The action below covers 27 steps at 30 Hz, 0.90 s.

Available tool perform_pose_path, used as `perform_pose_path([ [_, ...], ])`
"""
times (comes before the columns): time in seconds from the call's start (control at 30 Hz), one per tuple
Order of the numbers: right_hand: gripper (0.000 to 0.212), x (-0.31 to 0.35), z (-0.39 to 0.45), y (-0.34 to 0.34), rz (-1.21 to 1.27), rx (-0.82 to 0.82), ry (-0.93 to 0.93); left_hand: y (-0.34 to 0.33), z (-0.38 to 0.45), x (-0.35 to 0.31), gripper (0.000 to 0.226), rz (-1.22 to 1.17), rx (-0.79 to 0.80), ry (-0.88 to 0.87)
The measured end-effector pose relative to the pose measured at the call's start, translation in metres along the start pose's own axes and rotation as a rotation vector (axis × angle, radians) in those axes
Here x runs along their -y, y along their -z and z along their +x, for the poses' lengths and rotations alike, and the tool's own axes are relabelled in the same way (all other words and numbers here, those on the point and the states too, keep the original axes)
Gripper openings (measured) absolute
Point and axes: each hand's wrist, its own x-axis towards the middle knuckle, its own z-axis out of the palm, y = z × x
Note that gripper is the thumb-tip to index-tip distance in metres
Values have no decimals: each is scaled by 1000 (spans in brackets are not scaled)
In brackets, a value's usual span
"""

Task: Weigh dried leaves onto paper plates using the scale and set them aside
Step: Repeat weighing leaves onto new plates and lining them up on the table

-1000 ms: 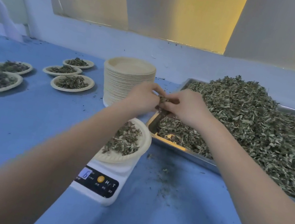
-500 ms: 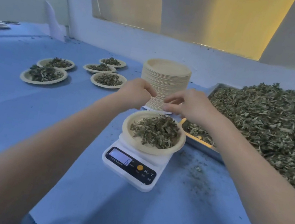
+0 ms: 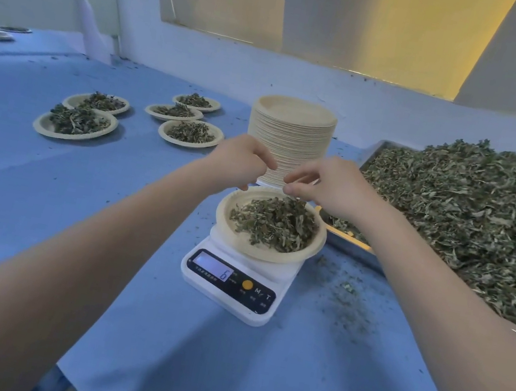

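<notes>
While the scale at frame centre reads 6, keep your pinches small. Your right hand pinches a few leaves above the plate's far rim; whether your curled left hand holds any, I cannot tell. Release slowly. The plate stack stands just behind; the leaf tray right; five filled plates upper left.

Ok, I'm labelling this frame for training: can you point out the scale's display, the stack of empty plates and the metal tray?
scale's display (image 3: 212, 266): head view, on the lit screen showing 6.
stack of empty plates (image 3: 289, 138): head view, on the stack's ribbed side.
metal tray (image 3: 356, 246): head view, on its near rim.
</notes>
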Motion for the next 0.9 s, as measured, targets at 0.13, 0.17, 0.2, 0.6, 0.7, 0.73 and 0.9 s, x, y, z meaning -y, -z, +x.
perform_pose_path([
  [0.13,18,-3,-5,-1,8,10,-14,-1,-1,1,27,-3,-8,5],
  [0.17,21,-3,-6,-1,11,9,-15,-1,-1,2,28,-4,-13,8],
  [0.2,24,-4,-7,-1,14,7,-15,-1,-1,4,28,-4,-16,11],
  [0.6,41,-8,-15,-4,17,20,-47,-4,-3,15,29,-5,-17,46],
  [0.7,48,-12,-14,-7,9,27,-67,-4,-2,18,29,-11,-22,56],
  [0.73,50,-13,-14,-7,3,31,-69,-4,-2,19,28,-15,-25,59],
  [0.9,52,-15,-12,-10,4,41,-77,-5,-2,21,28,-24,-26,65],
])
